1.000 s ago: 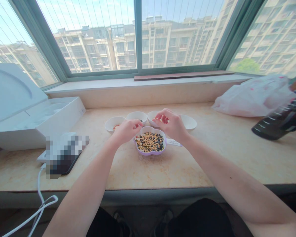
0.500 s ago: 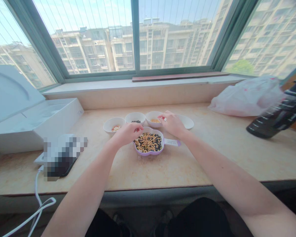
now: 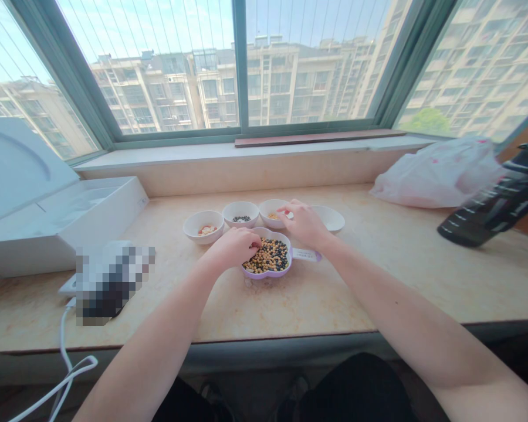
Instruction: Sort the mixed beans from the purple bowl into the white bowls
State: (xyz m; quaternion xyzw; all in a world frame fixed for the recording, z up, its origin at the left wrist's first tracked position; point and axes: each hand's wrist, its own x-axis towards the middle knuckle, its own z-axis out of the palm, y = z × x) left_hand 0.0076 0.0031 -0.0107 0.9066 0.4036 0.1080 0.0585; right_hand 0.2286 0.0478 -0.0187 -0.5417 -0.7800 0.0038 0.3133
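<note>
A purple-rimmed, flower-shaped dish [image 3: 269, 274] holds mixed black and tan beans [image 3: 270, 255]. My left hand [image 3: 236, 245] reaches over its left side, fingers curled down and pressed together at the beans; what they hold is hidden. Behind the dish stand three white bowls in a row. The left bowl [image 3: 193, 228] has reddish and whitish pieces in it, the middle bowl [image 3: 234, 209] dark beans, and the right bowl [image 3: 268, 205] tan beans. Over the right bowl's rim is my right hand [image 3: 305, 221], thumb and fingers drawn together, anything between them too small to make out.
A white dish [image 3: 333, 218] sits right of my right hand, and a labelled tag or handle [image 3: 305, 254] lies beside the flower-shaped dish. An open white box [image 3: 110, 205], a blurred-out device [image 3: 110, 287] and a cable [image 3: 66, 334] are left; a plastic bag [image 3: 440, 173] and black bottle [image 3: 475, 211] right.
My left hand has come down and slightly right, from above the dish's edge to the beans. My right hand stays over the right bowl, its fingertips a little further left.
</note>
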